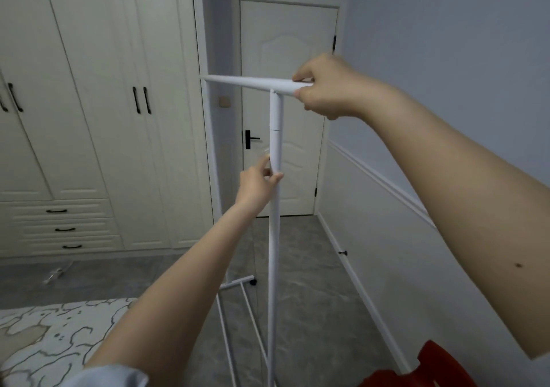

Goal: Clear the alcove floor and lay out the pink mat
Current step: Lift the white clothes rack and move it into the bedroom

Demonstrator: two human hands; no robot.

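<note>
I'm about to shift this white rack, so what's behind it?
Behind the white rack stands a closed white door with a black handle, above grey floor. The right hand hides part of the door's right edge.

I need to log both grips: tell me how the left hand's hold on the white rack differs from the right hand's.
The left hand pinches the upright pole low down, fingers loosely round it; the right hand clamps the near end of the horizontal top bar, higher, in a fuller fist. Both grasp the same white rack.
</note>
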